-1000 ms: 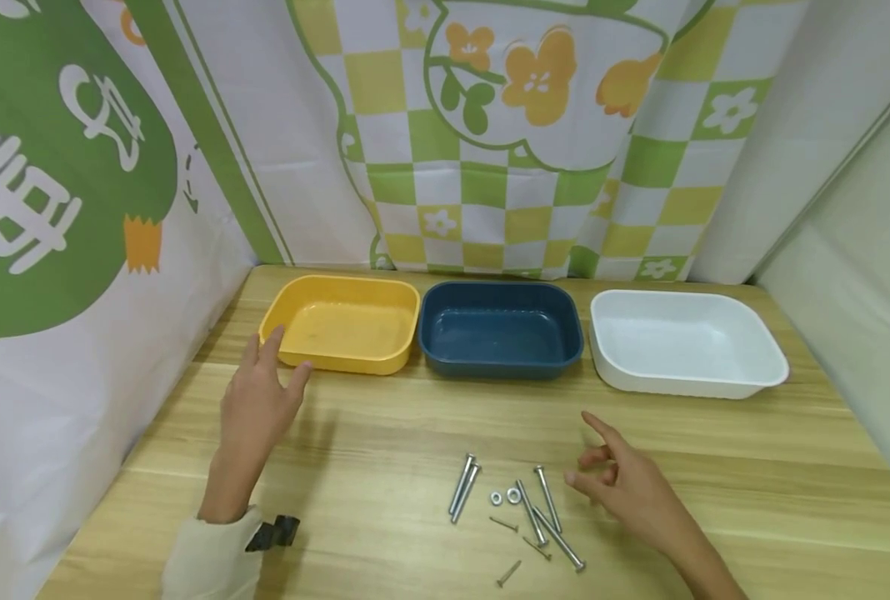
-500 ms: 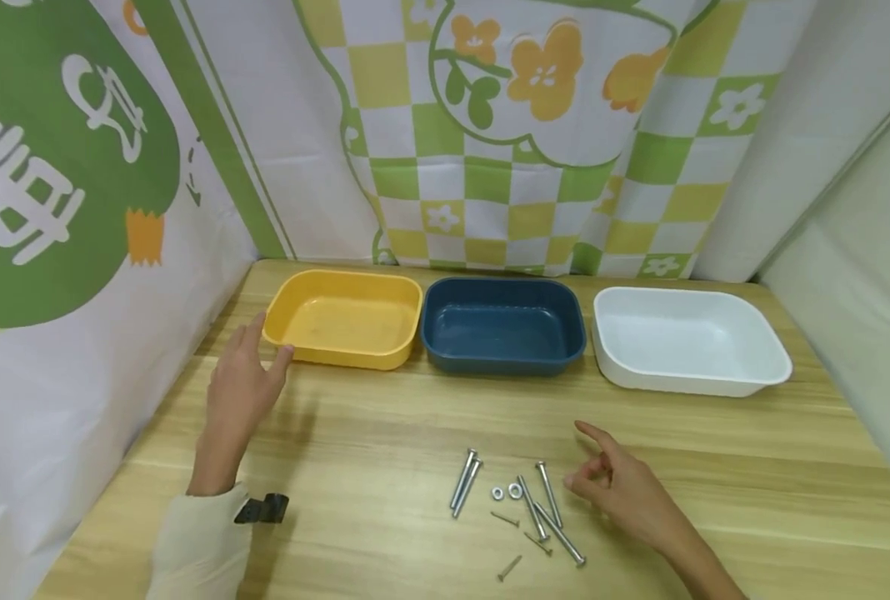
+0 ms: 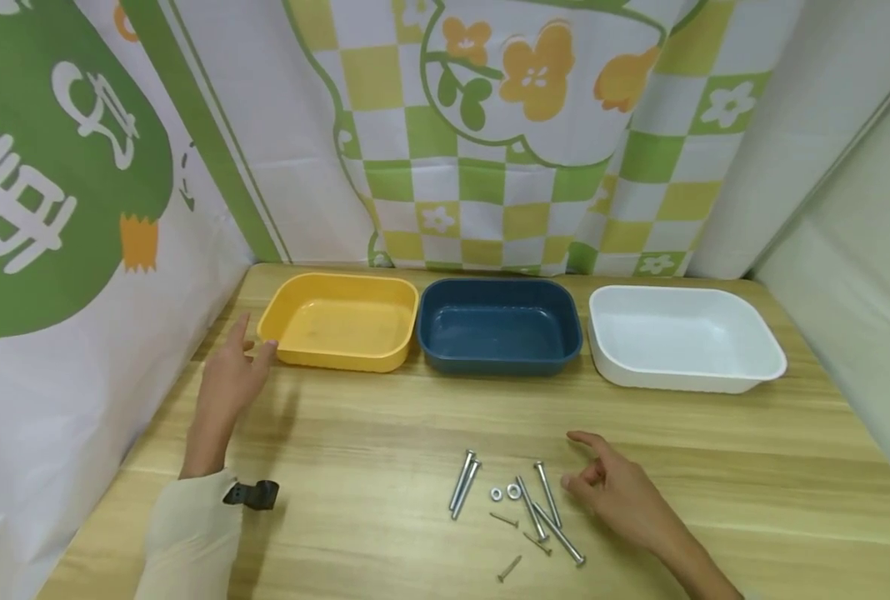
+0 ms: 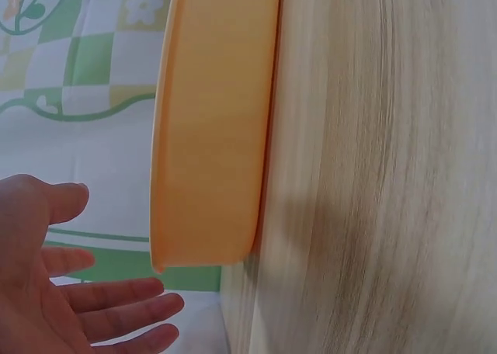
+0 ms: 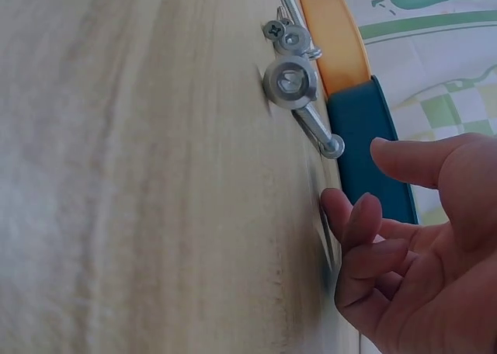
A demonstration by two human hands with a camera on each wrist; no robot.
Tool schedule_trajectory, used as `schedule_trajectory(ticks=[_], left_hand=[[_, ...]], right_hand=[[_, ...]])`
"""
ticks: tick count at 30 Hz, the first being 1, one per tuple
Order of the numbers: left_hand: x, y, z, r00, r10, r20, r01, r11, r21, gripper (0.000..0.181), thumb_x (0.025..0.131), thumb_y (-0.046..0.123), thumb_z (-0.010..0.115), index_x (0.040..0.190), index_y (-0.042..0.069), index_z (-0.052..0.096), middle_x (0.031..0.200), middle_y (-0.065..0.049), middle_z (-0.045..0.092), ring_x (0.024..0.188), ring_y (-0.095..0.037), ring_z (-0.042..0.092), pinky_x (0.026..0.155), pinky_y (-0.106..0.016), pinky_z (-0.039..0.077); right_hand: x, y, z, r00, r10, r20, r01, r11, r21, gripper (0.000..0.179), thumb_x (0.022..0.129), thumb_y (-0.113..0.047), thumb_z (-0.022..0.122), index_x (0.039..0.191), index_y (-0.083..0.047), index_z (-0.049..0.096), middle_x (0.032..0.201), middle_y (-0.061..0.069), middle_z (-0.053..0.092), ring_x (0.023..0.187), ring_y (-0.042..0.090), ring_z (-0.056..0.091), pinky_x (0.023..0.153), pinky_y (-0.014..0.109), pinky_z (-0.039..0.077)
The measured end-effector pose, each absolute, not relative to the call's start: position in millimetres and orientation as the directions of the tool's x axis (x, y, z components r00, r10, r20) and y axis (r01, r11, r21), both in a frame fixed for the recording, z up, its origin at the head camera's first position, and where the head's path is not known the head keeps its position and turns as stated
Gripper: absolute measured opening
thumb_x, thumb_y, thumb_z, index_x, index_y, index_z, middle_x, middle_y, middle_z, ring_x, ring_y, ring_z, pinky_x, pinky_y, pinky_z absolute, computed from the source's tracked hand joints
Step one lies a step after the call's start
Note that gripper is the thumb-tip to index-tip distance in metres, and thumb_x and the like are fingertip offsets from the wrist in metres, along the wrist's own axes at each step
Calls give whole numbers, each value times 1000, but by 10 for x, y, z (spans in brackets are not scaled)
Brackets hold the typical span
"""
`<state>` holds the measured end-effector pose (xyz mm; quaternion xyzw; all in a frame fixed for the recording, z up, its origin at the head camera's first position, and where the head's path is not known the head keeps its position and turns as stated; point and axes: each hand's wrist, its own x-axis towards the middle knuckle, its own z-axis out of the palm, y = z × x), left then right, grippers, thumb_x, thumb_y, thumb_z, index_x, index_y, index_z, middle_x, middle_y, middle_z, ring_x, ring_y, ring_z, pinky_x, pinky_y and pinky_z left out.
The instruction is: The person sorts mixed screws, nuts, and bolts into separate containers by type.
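Note:
My left hand (image 3: 229, 375) is by the front left corner of the yellow tray (image 3: 340, 362), its fingers spread and holding nothing. In the left wrist view, a gap shows between this hand (image 4: 70, 300) and the tray's wall (image 4: 213, 129). My right hand (image 3: 621, 497) hovers just right of the loose hardware, index finger extended and the others loosely bent, with nothing in it. Closest to it is a bolt (image 3: 547, 493); two crossing bolts (image 3: 560, 535) lie beside that. Two nuts (image 3: 513, 492), a pair of bolts (image 3: 463, 485) and several small screws (image 3: 503, 519) lie further left.
A dark blue tray (image 3: 501, 367) stands in the middle of the back row, with a white tray (image 3: 685, 382) on its right. Behind the wooden table (image 3: 370, 467) hangs a patterned curtain (image 3: 482, 183). White sheeting (image 3: 55, 400) closes off the left side.
My left hand has drawn left, from over the yellow tray's rim to beside its corner. My right hand has shifted slightly towards me. The trays and hardware lie where they were.

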<state>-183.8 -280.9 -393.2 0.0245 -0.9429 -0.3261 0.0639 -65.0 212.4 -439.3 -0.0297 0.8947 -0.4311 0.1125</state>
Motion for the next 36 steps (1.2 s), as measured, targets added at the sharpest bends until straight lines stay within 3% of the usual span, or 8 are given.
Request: schedule_trajectory(ticks=[9,18,27,36], left_hand=[[-1938,-2864,-4016,-993,-65,103,10,803,596,71,106,35,45,157,-5,16,114,-35,63,105,-52,59,89,-65,44],[-2049,-2856,-4064,-994,-68,80,-5,795,606,67,106,36,44,157,-2,22,109,-35,64,92,-45,64,73,-54,50],[-2089,-2873,-4097,-994,-77,83,-10,786,618,64,106,33,45,157,-1,26,109,-35,62,93,-44,62,74,-54,48],[-2134,-2880,-4167,-993,-68,99,9,777,630,62,106,30,47,154,-5,29,99,-30,63,86,-40,60,73,-51,47]], right_hand=[[-649,2058,-4428,-978,-123,-167,53,627,-777,61,88,-17,77,141,-2,51,74,-4,61,61,13,53,59,28,44],[-625,1993,-4431,-983,-121,-136,23,659,-752,59,86,-16,78,138,-4,54,70,-6,58,58,11,51,57,27,44],[-614,1948,-4463,-981,-155,-117,-18,671,-742,57,84,-14,80,135,-4,57,68,-10,57,57,7,50,58,26,44],[-634,1901,-4451,-977,-187,-99,-58,686,-726,52,81,-10,81,129,-7,61,67,-12,56,56,5,49,58,26,43]])
